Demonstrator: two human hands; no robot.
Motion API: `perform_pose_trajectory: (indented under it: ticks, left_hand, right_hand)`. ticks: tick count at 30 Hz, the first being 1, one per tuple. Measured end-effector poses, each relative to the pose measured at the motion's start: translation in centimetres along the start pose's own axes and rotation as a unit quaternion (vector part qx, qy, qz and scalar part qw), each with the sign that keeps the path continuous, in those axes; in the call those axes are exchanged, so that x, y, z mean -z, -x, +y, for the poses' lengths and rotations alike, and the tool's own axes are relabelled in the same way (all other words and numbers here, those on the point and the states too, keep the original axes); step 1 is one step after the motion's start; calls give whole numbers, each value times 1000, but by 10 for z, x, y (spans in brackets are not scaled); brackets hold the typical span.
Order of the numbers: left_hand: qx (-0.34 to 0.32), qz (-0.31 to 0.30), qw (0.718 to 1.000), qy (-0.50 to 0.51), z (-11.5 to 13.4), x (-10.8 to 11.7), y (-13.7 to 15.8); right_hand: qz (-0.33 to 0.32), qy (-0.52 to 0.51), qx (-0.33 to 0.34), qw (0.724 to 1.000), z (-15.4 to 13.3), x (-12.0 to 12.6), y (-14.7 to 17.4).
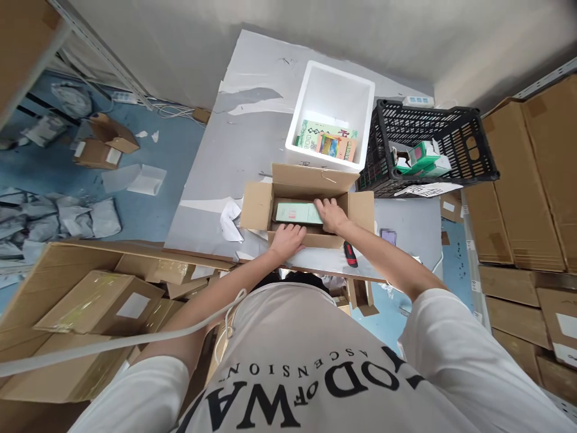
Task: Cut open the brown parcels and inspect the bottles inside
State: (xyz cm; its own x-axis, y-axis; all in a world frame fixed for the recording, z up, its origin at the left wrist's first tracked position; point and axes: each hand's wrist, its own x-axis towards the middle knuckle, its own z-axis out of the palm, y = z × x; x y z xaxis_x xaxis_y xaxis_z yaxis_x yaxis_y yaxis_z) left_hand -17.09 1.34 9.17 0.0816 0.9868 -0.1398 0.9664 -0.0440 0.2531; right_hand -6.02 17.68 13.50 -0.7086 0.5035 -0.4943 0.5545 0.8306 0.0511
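An open cardboard box [311, 242] sits at the near edge of the table with its flaps spread. Inside it lies a flat, light green box [295, 212] with small red print. My right hand [332, 215] reaches into the carton, its fingers closed around the right end of the green box. My left hand [288, 240] grips the near wall of the carton, fingers bent over the rim. Part of the carton's inside is hidden behind my right hand. A red and black box cutter [350, 254] lies by the carton's near right corner.
Behind the carton stands a white foam box [331, 99] holding printed packets. To its right, a black plastic crate [469, 150] contains green boxes. Crumpled white paper [231, 221] lies left of the carton. Stacked cartons [523, 186] line the right; a large box [54, 258] of cartons stands at left.
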Motion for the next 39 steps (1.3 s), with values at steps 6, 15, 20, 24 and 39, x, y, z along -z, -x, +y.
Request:
perform_pose_trajectory:
  ticks: [6, 15, 20, 24, 39]
  left_hand:
    - [1, 3, 1000, -9, -10, 1, -18]
    - [27, 31, 999, -33, -40, 15, -73]
    - [-33, 51, 998, -27, -53, 19, -74]
    - [-62, 95, 993, 37, -54, 21, -55]
    - [-48, 98, 911, 398, 15, -35, -12]
  right_hand:
    - [141, 86, 13, 986, 25, 72, 71]
    - [113, 141, 22, 983, 19, 122, 214]
    - [-6, 139, 28, 990, -10, 71, 184]
    - [-44, 175, 46, 983, -34, 35, 120]
    - [161, -148, 181, 959, -20, -43, 103]
